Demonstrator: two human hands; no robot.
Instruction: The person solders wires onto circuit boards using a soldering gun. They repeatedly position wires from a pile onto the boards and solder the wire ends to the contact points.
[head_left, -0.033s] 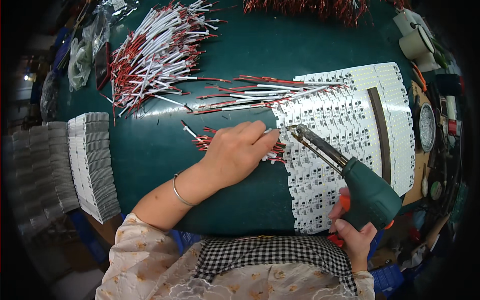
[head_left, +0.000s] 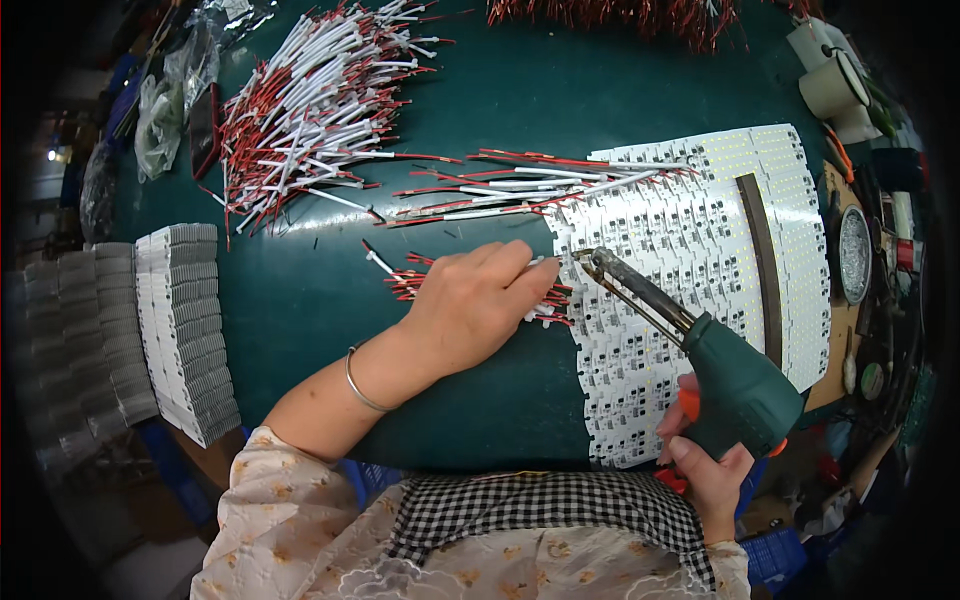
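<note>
- Staying in place since the earlier frame, with no visible shift of left hand (head_left: pixel 468 305) or right hand (head_left: pixel 712 478).
- Gripping the green soldering gun (head_left: pixel 745 385) in the right hand, with its tip near the left edge of white circuit boards (head_left: pixel 635 375) on the table (head_left: pixel 480 420).
- Curling left fingers over red-and-white wires (head_left: pixel 408 283), beside that edge; cannot tell whether pinching one.

Dk green worktable (head_left: pixel 480 425), sm. light (head_left: pixel 52 156) L, prob. lamp
</note>
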